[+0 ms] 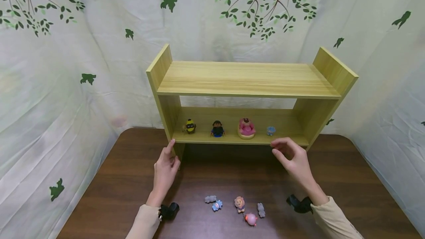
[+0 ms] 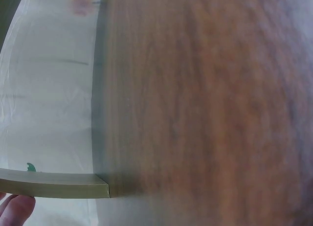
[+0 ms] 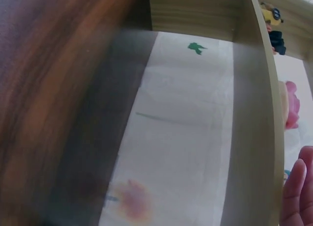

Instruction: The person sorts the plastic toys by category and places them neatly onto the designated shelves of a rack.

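My left hand touches the lower left side of the wooden shelf, index finger at the board's corner; its fingertips show by the panel edge in the left wrist view. My right hand, fingers bent with a gap between thumb and index, is at the middle board's front edge, just below a small blue figure; nothing shows in its grasp. Left of that figure on the same board are a pink bear, a dark-haired figure and a yellow-and-black figure.
On the brown table in front lie two grey figures, a blue one, an orange-maned one and a pink round one. A white curtain with printed leaves hangs behind the shelf.
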Tool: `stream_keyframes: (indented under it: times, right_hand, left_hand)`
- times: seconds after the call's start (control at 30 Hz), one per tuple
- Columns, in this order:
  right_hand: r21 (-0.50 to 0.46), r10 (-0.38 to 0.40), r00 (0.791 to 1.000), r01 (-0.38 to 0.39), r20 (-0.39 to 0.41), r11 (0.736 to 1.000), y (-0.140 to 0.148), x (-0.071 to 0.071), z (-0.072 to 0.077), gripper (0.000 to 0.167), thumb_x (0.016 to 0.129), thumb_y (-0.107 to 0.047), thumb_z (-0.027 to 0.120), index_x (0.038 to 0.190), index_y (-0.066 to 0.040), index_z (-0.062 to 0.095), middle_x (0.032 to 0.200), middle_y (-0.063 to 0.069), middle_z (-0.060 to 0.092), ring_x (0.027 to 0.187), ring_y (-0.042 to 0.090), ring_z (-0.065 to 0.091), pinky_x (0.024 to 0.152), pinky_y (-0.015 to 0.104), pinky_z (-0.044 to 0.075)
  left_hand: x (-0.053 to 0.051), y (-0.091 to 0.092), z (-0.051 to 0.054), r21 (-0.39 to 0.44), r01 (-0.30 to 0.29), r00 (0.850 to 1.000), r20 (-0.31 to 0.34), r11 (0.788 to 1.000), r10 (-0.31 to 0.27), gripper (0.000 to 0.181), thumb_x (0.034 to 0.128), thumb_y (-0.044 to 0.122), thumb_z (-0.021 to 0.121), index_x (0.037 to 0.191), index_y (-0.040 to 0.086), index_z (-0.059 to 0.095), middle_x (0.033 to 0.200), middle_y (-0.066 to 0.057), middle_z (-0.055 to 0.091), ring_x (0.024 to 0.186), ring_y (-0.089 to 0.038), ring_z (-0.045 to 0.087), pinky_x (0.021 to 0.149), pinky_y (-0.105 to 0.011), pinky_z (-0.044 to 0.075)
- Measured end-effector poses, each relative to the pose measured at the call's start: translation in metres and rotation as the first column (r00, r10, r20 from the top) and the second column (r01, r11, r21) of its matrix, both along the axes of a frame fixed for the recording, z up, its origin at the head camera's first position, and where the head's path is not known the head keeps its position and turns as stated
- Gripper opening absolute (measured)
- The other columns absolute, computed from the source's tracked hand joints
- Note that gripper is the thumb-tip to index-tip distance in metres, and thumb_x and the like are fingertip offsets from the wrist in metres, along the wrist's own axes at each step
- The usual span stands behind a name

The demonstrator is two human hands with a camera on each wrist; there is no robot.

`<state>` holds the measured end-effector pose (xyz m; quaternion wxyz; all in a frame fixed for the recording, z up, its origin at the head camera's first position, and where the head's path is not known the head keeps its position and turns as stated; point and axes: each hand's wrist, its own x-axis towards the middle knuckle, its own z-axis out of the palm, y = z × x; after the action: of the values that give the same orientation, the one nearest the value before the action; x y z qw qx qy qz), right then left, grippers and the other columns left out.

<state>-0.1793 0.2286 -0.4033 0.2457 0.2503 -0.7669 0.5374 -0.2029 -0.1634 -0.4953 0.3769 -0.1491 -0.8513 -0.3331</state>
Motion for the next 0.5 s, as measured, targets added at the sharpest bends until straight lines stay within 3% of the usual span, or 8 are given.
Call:
stream_keyframes:
  times: [0.23,0.5]
  right_hand:
    - [0.035,0.018,1.0,-0.018,0.007,0.999,-0.012,0.019,0.01,0.027,0.078,0.022,0.062,0.1,0.008,0.063,0.09,0.02,0.062,0.078,0.012,0.06,0.07,0.017,0.047]
    - [0.058,0.055,0.998,-0.055,0.012,0.997,-0.017,0.028,0.003,0.026,0.078,0.02,0.062,0.1,0.007,0.063,0.089,0.018,0.062,0.077,0.013,0.06,0.07,0.017,0.047]
  left_hand:
    - [0.0,0.0,0.0,0.0,0.006,1.0,-0.012,1.0,-0.006,0.083,0.0771,-0.019,0.06,0.145,0.021,0.034,0.081,-0.01,0.044,0.054,-0.007,0.034,0.047,-0.025,0.037]
    - [-0.001,0.0,0.001,-0.001,0.008,1.0,-0.017,1.0,-0.008,0.084,0.0767,-0.019,0.06,0.145,0.021,0.033,0.081,-0.009,0.044,0.054,-0.007,0.033,0.047,-0.025,0.036]
